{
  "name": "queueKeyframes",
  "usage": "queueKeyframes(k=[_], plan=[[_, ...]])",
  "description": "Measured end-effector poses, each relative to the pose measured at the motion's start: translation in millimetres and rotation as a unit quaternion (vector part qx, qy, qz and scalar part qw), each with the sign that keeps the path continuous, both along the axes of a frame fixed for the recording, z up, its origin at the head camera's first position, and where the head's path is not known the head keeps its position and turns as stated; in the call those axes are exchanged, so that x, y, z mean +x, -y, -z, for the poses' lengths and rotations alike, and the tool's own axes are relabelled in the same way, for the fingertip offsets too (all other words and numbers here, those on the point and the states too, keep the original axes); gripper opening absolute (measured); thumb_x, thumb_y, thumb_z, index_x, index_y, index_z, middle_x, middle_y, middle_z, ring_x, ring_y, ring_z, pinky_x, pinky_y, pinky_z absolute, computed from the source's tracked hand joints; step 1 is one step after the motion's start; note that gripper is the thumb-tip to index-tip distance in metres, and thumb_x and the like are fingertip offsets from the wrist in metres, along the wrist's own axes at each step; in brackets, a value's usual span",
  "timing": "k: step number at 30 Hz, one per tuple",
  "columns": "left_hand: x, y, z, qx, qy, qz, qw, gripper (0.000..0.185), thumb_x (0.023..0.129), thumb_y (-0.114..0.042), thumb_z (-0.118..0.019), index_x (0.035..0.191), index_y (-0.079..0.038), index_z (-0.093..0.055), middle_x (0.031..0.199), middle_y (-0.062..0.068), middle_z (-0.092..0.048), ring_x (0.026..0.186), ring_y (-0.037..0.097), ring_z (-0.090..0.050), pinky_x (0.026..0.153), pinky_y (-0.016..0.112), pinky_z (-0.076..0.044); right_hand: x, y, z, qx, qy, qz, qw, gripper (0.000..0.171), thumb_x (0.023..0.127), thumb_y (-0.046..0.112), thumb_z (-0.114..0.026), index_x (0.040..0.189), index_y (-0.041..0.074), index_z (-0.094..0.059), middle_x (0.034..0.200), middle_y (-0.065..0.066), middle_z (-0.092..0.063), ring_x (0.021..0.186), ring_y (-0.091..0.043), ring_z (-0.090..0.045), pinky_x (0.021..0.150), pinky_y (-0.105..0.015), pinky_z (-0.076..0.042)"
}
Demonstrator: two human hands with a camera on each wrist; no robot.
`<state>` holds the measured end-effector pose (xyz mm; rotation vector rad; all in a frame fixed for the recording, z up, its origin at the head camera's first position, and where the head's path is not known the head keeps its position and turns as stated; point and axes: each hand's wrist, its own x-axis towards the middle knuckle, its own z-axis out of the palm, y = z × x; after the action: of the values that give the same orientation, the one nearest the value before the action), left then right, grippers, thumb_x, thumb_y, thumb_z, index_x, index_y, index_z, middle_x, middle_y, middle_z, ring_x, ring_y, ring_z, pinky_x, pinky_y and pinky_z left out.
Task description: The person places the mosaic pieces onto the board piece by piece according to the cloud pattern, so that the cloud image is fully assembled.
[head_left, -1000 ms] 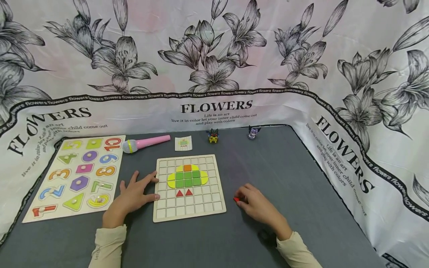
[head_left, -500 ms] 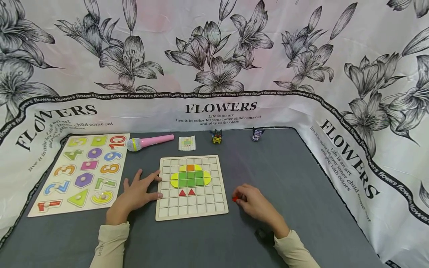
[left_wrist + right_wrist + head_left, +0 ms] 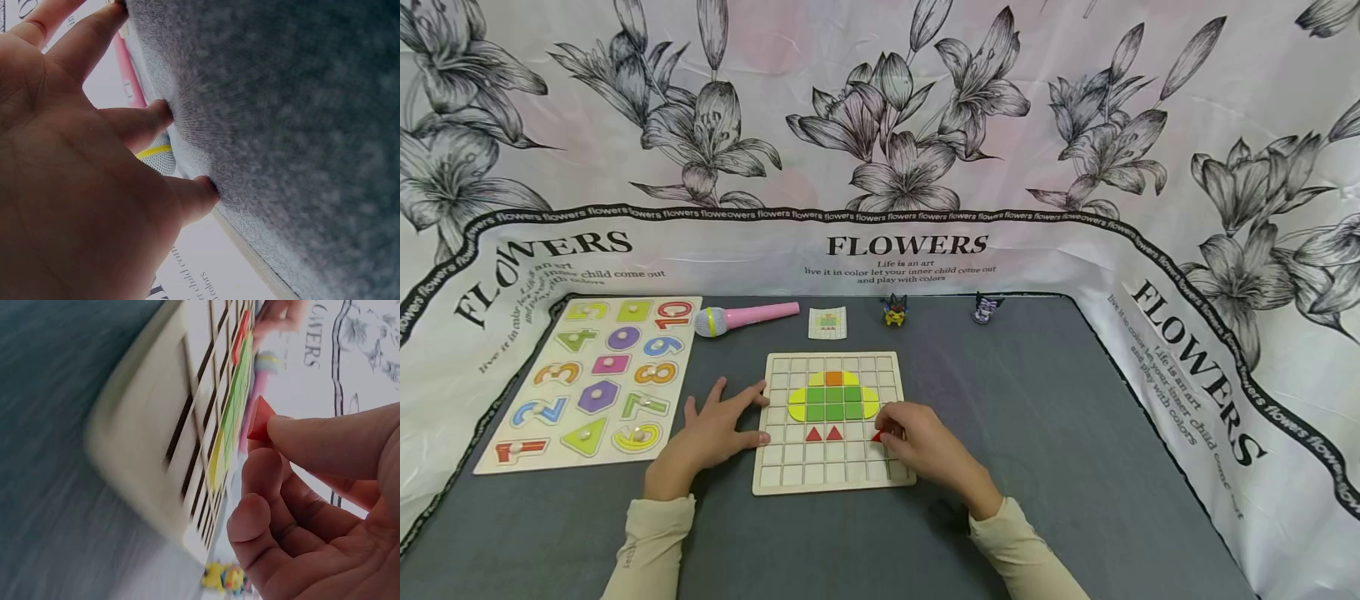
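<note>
A wooden grid board (image 3: 782,479) lies on the grey table, with yellow, green and orange tiles forming a shape and two red triangles (image 3: 823,433) below it. My right hand (image 3: 917,446) hovers over the board's right side and pinches a small red triangle piece (image 3: 877,436) (image 3: 259,419) between thumb and fingers. My left hand (image 3: 715,429) lies flat on the table (image 3: 300,125), fingers spread, fingertips touching the board's left edge. In the right wrist view the board (image 3: 156,456) appears edge-on and blurred.
A number-and-shape puzzle board (image 3: 587,379) lies at the left. A pink toy microphone (image 3: 745,317), a small pattern card (image 3: 827,322) and two small figurines (image 3: 895,310) (image 3: 986,307) sit along the table's far edge. Flower-printed cloth (image 3: 880,150) walls the table.
My right hand has moved left from the table onto the board's right side, carrying the red triangle piece. The left hand has stayed put.
</note>
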<state>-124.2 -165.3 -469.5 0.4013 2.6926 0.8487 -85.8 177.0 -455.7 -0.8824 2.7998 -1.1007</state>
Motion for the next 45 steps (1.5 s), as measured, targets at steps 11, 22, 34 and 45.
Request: queueKeyframes(k=[11,22,34,45], plan=[[5.5,-4,8.0,0.006,-0.005,-0.005,1.0000,0.074,0.093,-0.029,-0.086,0.156,-0.008,-0.053,0.156,0.024,-0.052,0.156,0.060,-0.007,0.113,0.084,0.004,-19.6,37,14.6,0.071,-0.030,-0.039,0.996,0.018,0.096,-0.010,-0.067,0.092,0.005,-0.075,0.086,-0.002,-0.069,0.077,-0.013,-0.060,0.074,-0.031,-0.055],[1.0,-4,10.9,0.007,-0.011,0.000,0.9999,0.072,0.093,-0.026,-0.085,0.155,-0.008,-0.053,0.158,0.025,-0.051,0.156,0.060,-0.008,0.113,0.085,0.004,-20.3,41,17.3,0.072,-0.019,-0.018,0.997,0.022,0.095,-0.010,-0.069,0.088,0.008,-0.079,0.087,0.000,-0.058,0.079,-0.013,-0.052,0.070,-0.028,-0.050],[0.4,12,13.8,0.013,-0.006,0.000,0.9999,0.059,0.096,-0.029,-0.083,0.147,-0.010,-0.061,0.162,0.026,-0.044,0.154,0.061,-0.013,0.113,0.086,0.000,-21.6,52,24.0,0.126,-0.064,-0.031,0.990,0.015,0.095,-0.006,-0.075,0.095,0.007,-0.082,0.090,-0.003,-0.069,0.081,-0.013,-0.062,0.073,-0.024,-0.056],[5.5,57,6.7,0.071,-0.085,-0.030,0.9934,0.027,0.108,-0.021,-0.067,0.125,-0.001,-0.070,0.148,0.030,-0.058,0.138,0.055,-0.051,0.108,0.070,-0.043,-12.9,40,34.7,0.051,-0.028,-0.049,0.997,0.012,0.100,-0.001,-0.072,0.098,0.005,-0.083,0.095,-0.002,-0.073,0.088,-0.010,-0.065,0.078,-0.024,-0.057]])
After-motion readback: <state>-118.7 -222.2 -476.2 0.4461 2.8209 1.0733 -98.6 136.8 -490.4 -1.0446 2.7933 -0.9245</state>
